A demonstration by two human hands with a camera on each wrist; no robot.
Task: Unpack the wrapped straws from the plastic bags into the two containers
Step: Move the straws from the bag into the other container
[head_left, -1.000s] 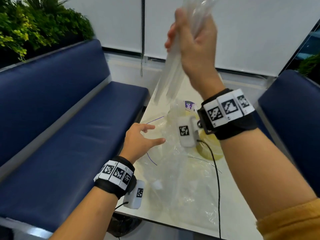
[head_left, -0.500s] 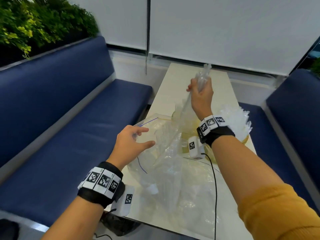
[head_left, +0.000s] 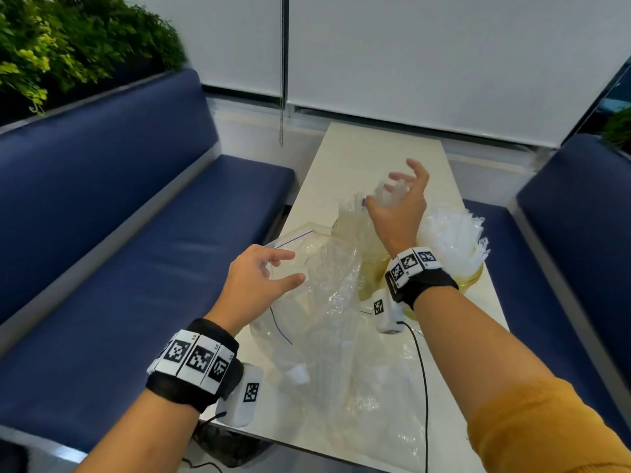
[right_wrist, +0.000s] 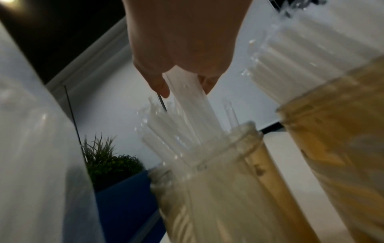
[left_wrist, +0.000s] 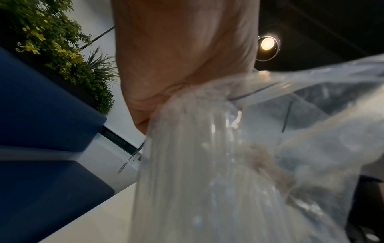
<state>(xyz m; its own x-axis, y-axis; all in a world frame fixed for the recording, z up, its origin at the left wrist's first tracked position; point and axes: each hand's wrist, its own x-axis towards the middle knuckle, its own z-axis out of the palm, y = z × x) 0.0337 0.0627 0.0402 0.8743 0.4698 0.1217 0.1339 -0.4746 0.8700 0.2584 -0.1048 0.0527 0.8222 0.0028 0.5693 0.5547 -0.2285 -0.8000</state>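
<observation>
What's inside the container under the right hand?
The container holds upright wrapped straws, their tops sticking out above the rim. The right hand is over them, fingers spread. How deep they reach, and the bottom, is blurred behind the tinted wall.

The right hand [head_left: 396, 213] is hiding the near container's [head_left: 370, 268] mouth, the clear bag [left_wrist: 239, 164] is blurring in the left wrist view, covering the counter.

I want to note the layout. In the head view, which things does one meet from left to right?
Plants → blue bench → left hand → plastic bag → right hand → full straw container → second blue bench.
</observation>
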